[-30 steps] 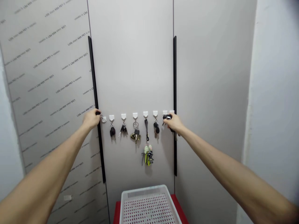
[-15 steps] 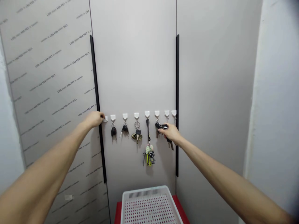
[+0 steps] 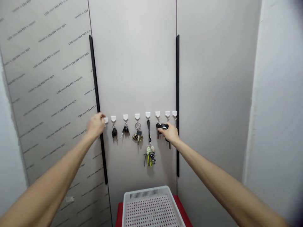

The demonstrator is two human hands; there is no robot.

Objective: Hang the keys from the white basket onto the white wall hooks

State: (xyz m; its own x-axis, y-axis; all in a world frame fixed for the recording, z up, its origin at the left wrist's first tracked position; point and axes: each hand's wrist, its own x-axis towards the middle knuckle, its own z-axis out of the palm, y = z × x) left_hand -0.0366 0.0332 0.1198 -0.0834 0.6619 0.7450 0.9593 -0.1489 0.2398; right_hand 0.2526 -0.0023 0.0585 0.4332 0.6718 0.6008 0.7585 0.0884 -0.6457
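Observation:
A row of white hooks (image 3: 137, 116) crosses the grey panel, with key bunches hanging from several of them. My left hand (image 3: 95, 125) is at the leftmost hook (image 3: 106, 120), its fingers bent and mostly hidden behind the hand; whatever they hold does not show. My right hand (image 3: 171, 133) pinches a bunch of keys (image 3: 163, 126) with black and metal parts, just below the right-hand hooks. Left of it hangs a black strap (image 3: 149, 130) with a yellow-green key bunch (image 3: 149, 157) and a small figure charm (image 3: 152, 156). Further left are keys with a gold ornament (image 3: 138, 137) and two black key bunches (image 3: 114, 132).
A white perforated plastic basket (image 3: 146, 191) stands below the hooks on a red surface (image 3: 181, 209). Long black vertical strips (image 3: 177, 72) edge the panel on both sides. Printed film (image 3: 47, 94) covers the left panel.
My left hand has turned and its wrist has risen beside the leftmost hook. My right hand keeps its grip on the keys, which have shifted slightly. The view has moved a little.

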